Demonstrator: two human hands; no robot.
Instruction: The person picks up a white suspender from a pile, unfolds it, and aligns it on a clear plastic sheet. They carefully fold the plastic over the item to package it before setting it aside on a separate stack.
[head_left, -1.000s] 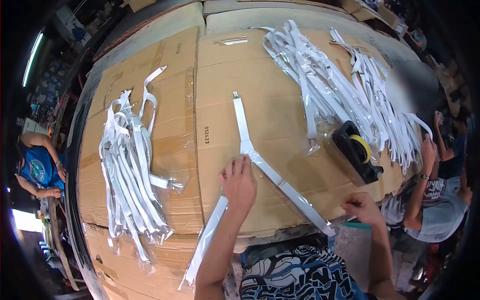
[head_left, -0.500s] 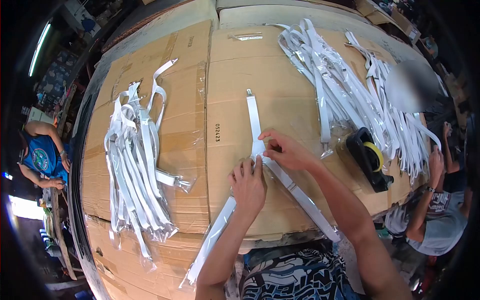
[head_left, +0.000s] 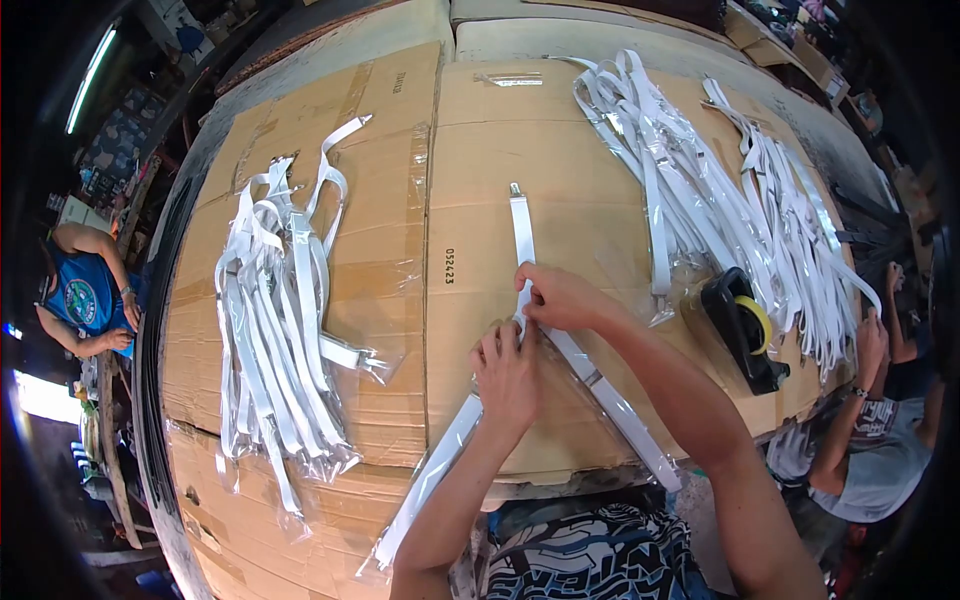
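Observation:
White Y-shaped suspenders (head_left: pixel 523 232) lie on the cardboard, one strap pointing away with a metal clip at its end. The two lower straps (head_left: pixel 622 412) are in clear plastic and spread toward the table's near edge. My left hand (head_left: pixel 507 378) rests over the left branch just below the junction, its fingers slightly spread. At the junction, my right hand (head_left: pixel 562 298) pinches the white strap between bent fingers, hiding most of the joint.
Bundled white straps lie left (head_left: pixel 275 320) and right (head_left: pixel 690 170). A black tape dispenser (head_left: pixel 740 330) with yellow tape stands right of my forearm. One person (head_left: pixel 85 290) is at the far left; another person's hand (head_left: pixel 872 340) touches straps at the right edge.
My right hand has closed further on the strap at the junction, which is now more covered. The whole view has shifted slightly, with the table contents appearing a little further right.

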